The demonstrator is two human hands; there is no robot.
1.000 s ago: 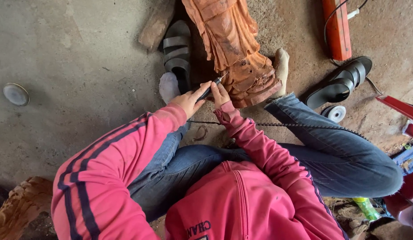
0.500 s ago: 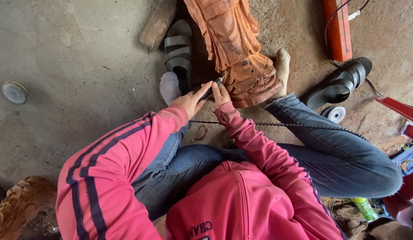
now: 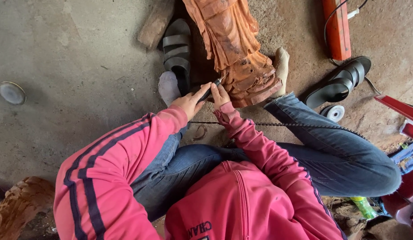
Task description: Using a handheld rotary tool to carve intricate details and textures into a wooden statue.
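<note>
Carving tool (image 3: 212, 91) against wooden statue (image 3: 231, 40)

A thin, dark, pen-shaped carving tool (image 3: 212, 90) is seen at the upper middle of the frame, tilted, its metal tip set against the base of an orange-brown carved wooden statue (image 3: 235, 42) laid on the concrete floor.

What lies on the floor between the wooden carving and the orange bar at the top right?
In the head view, the stretch between the carving and the orange bar is bare, reddish dusty floor; nothing lies there.
</note>
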